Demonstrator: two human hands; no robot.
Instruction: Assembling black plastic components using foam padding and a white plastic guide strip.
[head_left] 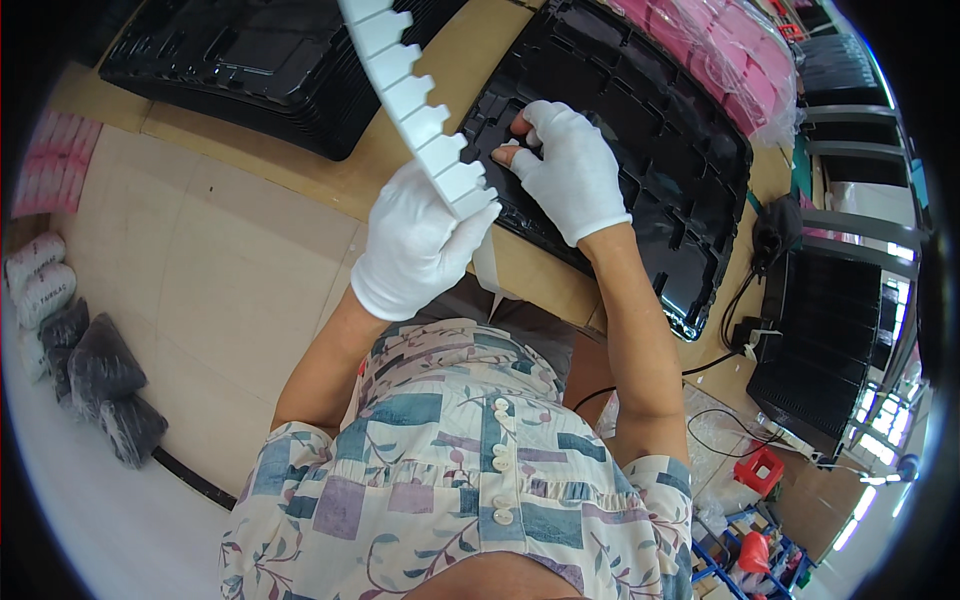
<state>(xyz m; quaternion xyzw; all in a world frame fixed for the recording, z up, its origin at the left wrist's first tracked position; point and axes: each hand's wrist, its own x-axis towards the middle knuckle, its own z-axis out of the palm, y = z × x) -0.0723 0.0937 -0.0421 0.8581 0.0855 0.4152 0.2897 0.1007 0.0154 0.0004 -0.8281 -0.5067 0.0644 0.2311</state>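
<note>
My left hand (412,245) grips a frame-cropped white strip (408,92); my right hand (575,172), hold unclear, overlaps the black tray (685,195) beside pink packaging (725,60).

We look steeply down from the person's head, close above and behind the left hand (412,245) and right hand (575,175), facing forward; the shirt (430,420) sits nearer us than the hands, the table (295,172) reaching beyond them.
</note>
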